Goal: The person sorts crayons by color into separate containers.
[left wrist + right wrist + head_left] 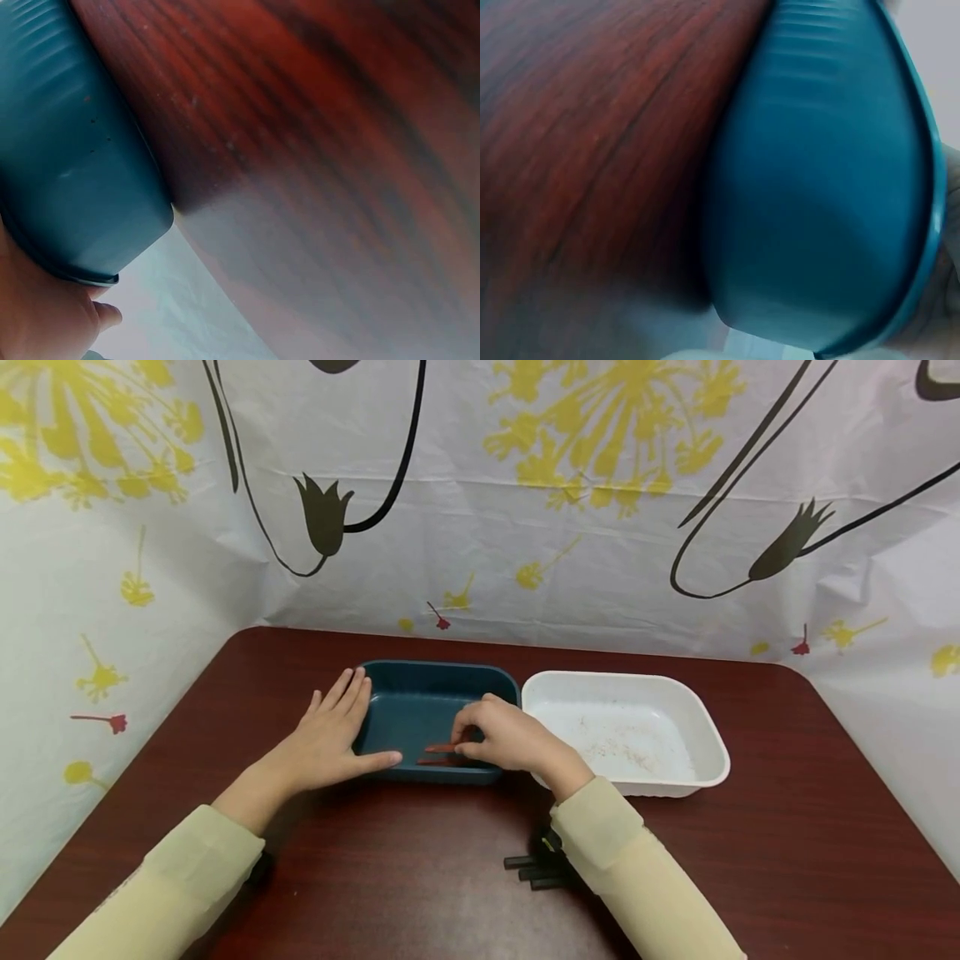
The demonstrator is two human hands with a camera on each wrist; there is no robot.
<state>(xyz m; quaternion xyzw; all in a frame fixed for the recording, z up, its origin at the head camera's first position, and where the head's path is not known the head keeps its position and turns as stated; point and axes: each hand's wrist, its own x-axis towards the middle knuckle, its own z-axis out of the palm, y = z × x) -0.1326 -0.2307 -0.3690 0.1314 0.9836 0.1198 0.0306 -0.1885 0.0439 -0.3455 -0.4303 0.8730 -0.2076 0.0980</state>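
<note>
A dark teal tray [408,714] stands on the table, its ribbed outer wall filling much of both wrist views. Over its left rim lies my left hand [328,739], fingers straight and spread, the thumb reaching along the near rim. My right hand [510,735] is inside the tray's near right part, with thumb and fingers bent together at a reddish-brown stick [441,748]. Just below, a second reddish-brown stick [433,762] lies near the front wall. The right fingers hide the right ends of both sticks.
A white tray [701,735] with brownish specks on its floor stands directly right of the teal one. Several black sticks [536,873] lie on the dark red wooden table [375,877], partly under my right forearm. A flower-patterned sheet [480,527] hangs behind.
</note>
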